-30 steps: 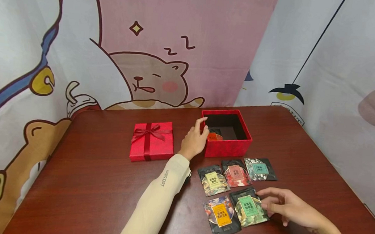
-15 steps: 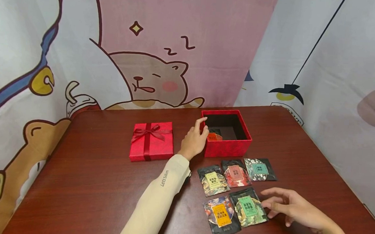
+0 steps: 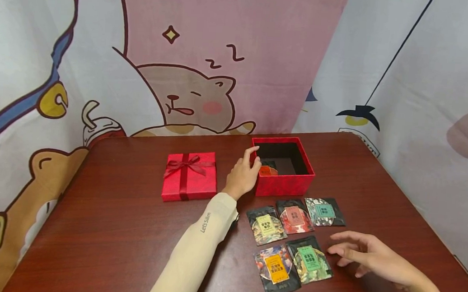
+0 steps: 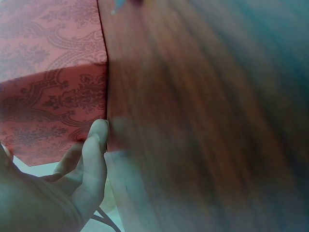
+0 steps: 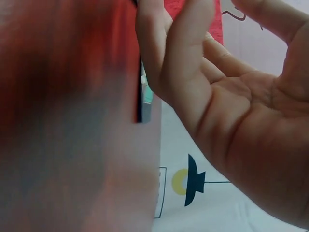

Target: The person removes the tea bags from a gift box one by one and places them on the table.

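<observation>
An open red gift box with a dark inside stands at the back of the table. My left hand touches its left wall, fingers at the rim; in the left wrist view, fingers lie against the patterned red side. Inside the box lies a sachet with an orange label. My right hand, loosely bent and holding nothing, hovers just right of a green-labelled black sachet. Around that lie sachets with orange, yellow, pink and teal labels.
The red box lid, tied with a dark red ribbon bow, lies left of my left hand. Everything stands on a brown wooden table. A cartoon-printed cloth hangs behind and beside it.
My right hand has drawn slightly to the right, away from the green-labelled sachet, which lies flat. My left hand and the box have kept their places.
</observation>
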`<control>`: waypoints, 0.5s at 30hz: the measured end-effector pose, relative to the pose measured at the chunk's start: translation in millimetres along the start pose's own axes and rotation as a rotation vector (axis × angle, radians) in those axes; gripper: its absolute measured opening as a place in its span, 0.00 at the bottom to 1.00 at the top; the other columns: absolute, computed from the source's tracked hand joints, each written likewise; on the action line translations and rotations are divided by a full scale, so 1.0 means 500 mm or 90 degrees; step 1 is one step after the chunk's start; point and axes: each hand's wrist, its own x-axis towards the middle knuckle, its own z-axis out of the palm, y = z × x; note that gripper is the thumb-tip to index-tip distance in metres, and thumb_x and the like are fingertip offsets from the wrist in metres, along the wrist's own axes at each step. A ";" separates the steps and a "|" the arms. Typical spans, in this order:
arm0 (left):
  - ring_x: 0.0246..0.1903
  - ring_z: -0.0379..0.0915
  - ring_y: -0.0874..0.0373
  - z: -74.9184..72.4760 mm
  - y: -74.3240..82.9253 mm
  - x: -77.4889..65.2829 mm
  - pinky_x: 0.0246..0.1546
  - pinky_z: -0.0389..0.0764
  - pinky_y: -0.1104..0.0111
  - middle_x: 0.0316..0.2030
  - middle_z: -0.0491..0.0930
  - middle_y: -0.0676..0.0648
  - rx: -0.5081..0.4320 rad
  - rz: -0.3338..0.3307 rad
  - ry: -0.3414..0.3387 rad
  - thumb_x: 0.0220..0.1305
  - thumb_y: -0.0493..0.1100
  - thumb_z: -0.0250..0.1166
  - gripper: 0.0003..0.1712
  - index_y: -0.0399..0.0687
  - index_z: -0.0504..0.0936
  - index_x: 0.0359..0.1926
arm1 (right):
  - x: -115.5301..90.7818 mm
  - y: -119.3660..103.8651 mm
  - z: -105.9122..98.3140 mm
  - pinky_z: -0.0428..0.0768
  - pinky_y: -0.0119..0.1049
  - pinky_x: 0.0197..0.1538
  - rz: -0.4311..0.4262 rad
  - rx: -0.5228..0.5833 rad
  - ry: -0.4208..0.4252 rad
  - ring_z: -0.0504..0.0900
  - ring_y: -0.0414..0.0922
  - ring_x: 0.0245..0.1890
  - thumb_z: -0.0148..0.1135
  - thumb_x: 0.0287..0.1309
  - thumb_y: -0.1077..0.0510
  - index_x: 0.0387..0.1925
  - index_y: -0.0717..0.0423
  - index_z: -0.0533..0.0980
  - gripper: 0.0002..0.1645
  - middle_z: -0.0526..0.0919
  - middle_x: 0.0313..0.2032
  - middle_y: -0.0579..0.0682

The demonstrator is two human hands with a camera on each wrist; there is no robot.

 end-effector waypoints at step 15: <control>0.48 0.78 0.47 -0.003 0.003 -0.004 0.47 0.77 0.48 0.52 0.76 0.45 -0.003 -0.007 -0.005 0.75 0.63 0.41 0.28 0.79 0.54 0.73 | 0.016 -0.080 0.004 0.84 0.47 0.40 -0.024 -0.061 0.044 0.85 0.49 0.46 0.51 0.73 0.58 0.65 0.78 0.60 0.30 0.81 0.53 0.64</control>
